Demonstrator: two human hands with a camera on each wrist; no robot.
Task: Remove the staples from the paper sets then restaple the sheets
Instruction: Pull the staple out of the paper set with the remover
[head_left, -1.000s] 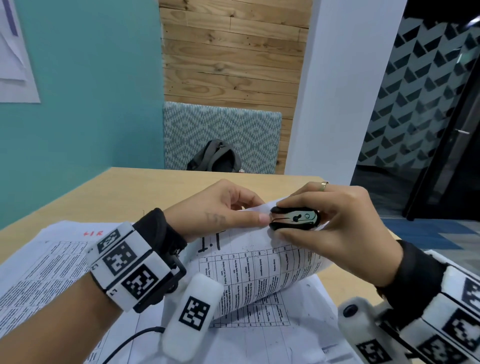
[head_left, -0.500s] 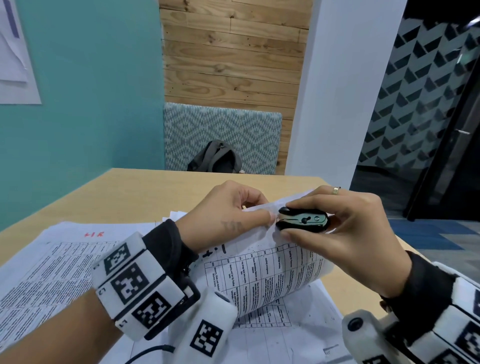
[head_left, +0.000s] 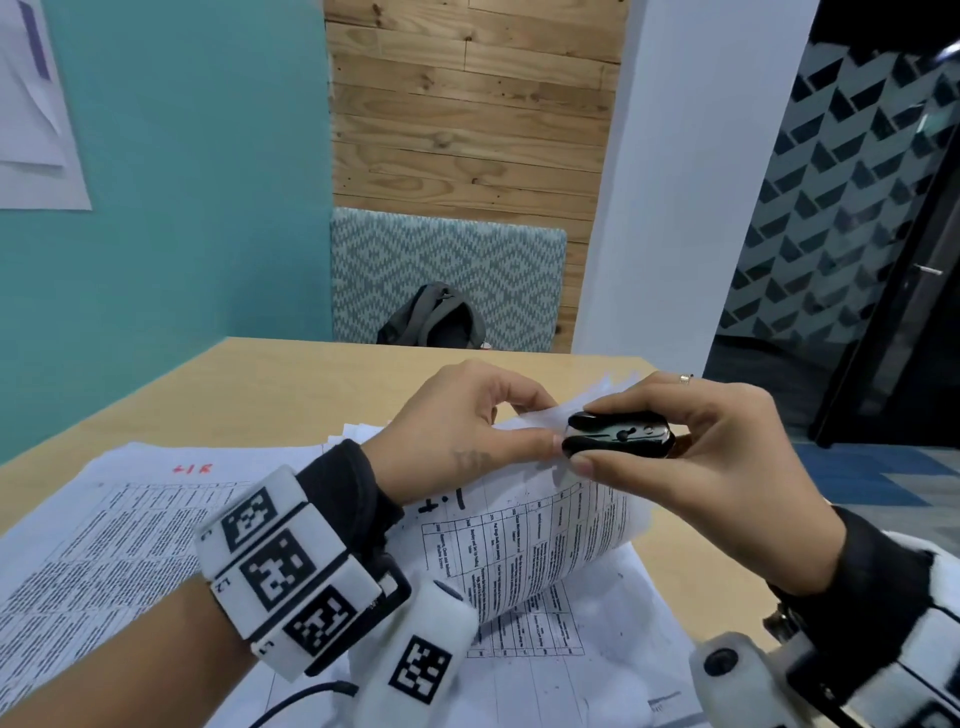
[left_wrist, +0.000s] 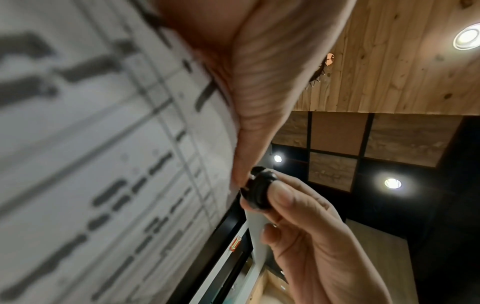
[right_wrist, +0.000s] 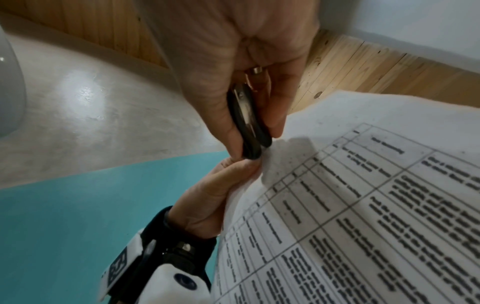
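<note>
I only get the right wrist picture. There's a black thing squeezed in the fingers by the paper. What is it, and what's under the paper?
Observer: It is a small black staple remover, gripped by the right hand at the lifted corner of a printed paper set.
Child: And under the paper?
Observer: More printed sheets spread on a light wooden table.
Child: Is the other hand helping?
Observer: Yes. The left hand pinches that same corner, its thumb tip right next to the remover's nose.
Child: Is there anything else in the room?
Observer: A dark backpack sits on a patterned bench beyond the table.
</note>
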